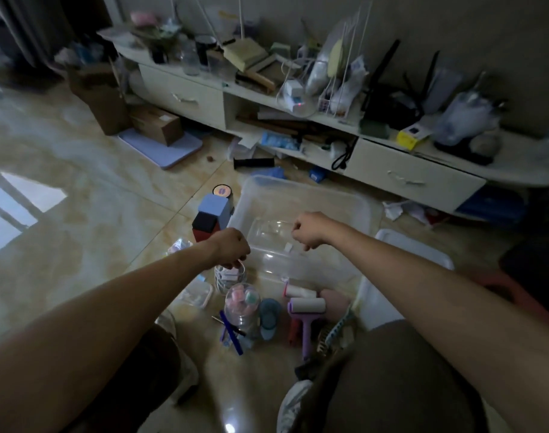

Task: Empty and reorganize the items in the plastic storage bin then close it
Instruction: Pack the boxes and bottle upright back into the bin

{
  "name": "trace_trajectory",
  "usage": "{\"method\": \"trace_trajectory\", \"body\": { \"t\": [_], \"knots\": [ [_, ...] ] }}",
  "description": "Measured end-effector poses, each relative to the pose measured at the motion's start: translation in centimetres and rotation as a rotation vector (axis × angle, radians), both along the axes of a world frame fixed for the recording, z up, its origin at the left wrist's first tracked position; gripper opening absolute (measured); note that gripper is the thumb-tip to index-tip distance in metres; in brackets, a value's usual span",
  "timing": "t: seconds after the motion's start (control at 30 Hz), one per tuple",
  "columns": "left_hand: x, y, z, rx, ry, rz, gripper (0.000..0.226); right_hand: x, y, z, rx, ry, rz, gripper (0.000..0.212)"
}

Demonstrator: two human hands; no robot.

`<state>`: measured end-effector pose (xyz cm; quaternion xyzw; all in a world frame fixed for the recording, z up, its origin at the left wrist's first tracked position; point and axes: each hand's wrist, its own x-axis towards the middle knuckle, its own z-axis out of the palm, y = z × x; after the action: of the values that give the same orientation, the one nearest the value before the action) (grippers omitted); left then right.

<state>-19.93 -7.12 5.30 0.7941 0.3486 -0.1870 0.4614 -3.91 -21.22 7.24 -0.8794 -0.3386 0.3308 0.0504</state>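
The translucent plastic storage bin [301, 192] stands open on the floor in front of me. A clear plastic box [273, 245] sits inside it. My right hand [309, 231] is closed on that box's right edge. My left hand [231, 248] is at the bin's left wall, fingers curled down onto the rim of a small clear cup [229, 278] holding white bits. The bin's white lid [413, 248] lies to the right of the bin.
On the floor near me lie a jar of pastel pieces [242, 300], a blue cup [270, 317], two lint rollers [307, 303], blue pens [231, 335] and a small lidded container [198, 292]. Stacked blue, black and red boxes [213, 214] stand left of the bin. A cluttered low cabinet [407, 173] runs behind.
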Motion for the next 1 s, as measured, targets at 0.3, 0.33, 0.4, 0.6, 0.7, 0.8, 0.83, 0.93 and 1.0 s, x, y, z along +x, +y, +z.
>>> {"method": "trace_trajectory", "body": {
  "t": [0.3,0.33,0.4,0.6,0.7,0.8,0.83,0.93,1.0],
  "knots": [
    [2.5,1.8,1.2,0.127,-0.052,-0.067,0.023,0.1,2.0,-1.2,0.019,-0.195,-0.067,0.024],
    [2.9,2.3,1.1,0.174,-0.045,-0.075,0.023,0.2,2.5,-1.7,0.041,-0.208,-0.078,0.025],
    [3.7,3.7,0.3,0.303,-0.045,-0.102,0.025,0.4,3.7,-3.1,0.062,-0.225,-0.095,0.025],
    [6.7,10.6,-4.6,0.581,-0.065,-0.085,0.015,4.7,8.8,-8.5,0.13,-0.237,-0.144,0.028],
    [8.0,14.4,-8.2,0.553,-0.093,0.096,0.015,7.3,11.8,-11.2,0.212,-0.225,-0.227,0.028],
    [9.2,17.4,-12.4,0.508,-0.026,0.184,0.048,9.6,14.2,-14.2,0.267,-0.179,-0.34,0.026],
    [9.7,18.4,-13.8,0.508,0.003,0.188,0.06,10.4,14.9,-15.5,0.277,-0.171,-0.36,0.025],
    [11.4,20.5,-17.4,0.508,0.038,0.181,0.094,12.4,16.1,-19.1,0.289,-0.161,-0.389,0.023],
    [12.3,21.2,-19.6,0.49,0.045,0.205,0.114,13.6,16.4,-21.2,0.319,-0.17,-0.414,0.023]
  ]
}}
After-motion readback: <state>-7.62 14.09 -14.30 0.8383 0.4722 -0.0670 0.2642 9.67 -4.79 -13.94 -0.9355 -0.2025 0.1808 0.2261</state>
